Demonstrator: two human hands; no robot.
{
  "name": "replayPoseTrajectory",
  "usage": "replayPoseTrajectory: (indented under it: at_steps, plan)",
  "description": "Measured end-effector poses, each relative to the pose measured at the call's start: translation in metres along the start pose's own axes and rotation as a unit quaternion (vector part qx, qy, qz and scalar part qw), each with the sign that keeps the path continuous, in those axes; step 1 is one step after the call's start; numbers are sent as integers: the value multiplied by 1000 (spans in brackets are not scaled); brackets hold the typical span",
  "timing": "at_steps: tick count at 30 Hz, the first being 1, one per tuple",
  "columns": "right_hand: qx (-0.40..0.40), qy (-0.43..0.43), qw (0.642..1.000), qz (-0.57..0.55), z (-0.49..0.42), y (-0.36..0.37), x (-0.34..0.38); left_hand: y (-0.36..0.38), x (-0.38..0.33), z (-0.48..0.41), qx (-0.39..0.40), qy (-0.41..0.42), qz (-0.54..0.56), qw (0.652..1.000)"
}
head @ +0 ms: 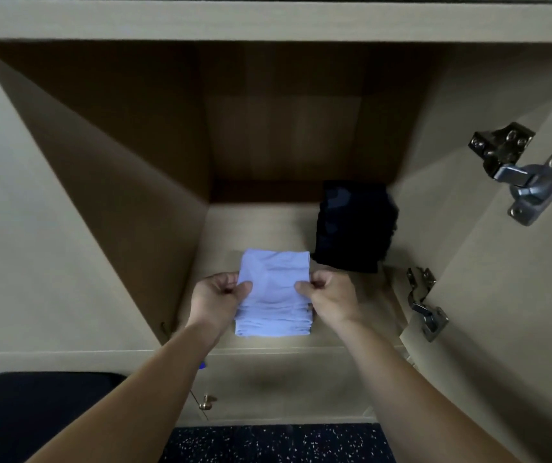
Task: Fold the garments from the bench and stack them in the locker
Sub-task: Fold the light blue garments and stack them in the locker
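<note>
The pale blue garment [273,295] was folded into a compact rectangle and held at the front of the locker [261,225], low over its floor. Whether its underside rested on that floor could not be determined.

Grip state:
- The left hand [216,295] pinched the left edge of the garment, thumb on top and fingers curled beneath.
- The right hand [329,295] pinched the right edge in the same way.
- Both hands held the middle of their edges, directly opposite each other.

Governing relation: the long axis of the held garment ran front to back, from the person into the locker. A dark garment [355,228], already folded, lay deeper in the locker against the right wall. It stood beyond and to the right of the held garment, nearer the right hand. The far right corner of the pale piece came just beside the near left corner of the dark one; contact could not be confirmed.

Assessment: stacking would likely require a shift forward and to the right, led by the right hand. Two hinges [522,172] marked the open door on that side.
</note>
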State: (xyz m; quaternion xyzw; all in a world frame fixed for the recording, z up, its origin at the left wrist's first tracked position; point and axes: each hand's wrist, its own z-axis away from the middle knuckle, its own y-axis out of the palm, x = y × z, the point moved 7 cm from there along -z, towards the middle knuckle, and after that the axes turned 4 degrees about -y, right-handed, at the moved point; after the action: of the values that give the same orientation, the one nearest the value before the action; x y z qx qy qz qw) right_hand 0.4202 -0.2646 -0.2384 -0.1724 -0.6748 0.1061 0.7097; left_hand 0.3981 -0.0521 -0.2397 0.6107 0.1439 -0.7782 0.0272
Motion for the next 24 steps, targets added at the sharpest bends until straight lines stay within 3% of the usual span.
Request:
replayPoseTrajectory:
  at_steps: [10,13,15,17,18,21,24]
  plan:
    - [6,-8,1000,3,7,-2,7,-4,-12,7,-4,18,-16,1000]
    - [-48,-50,984,166,10,-18,21,-7,-24,8,-40,62,-122,990]
    - [-92,-166,931,311,14,-22,48,-2,-39,9,-57,156,-236,958]
    - [-52,-283,874,392,15,-5,67,10,-50,8,-51,230,-334,913]
    - [-2,-302,855,422,12,7,69,19,-51,6,-25,245,-367,897]
    - [122,-247,834,479,3,32,46,42,-38,-6,49,234,-485,841]
    - [158,-184,855,458,-1,36,22,46,-13,-18,68,188,-520,831]
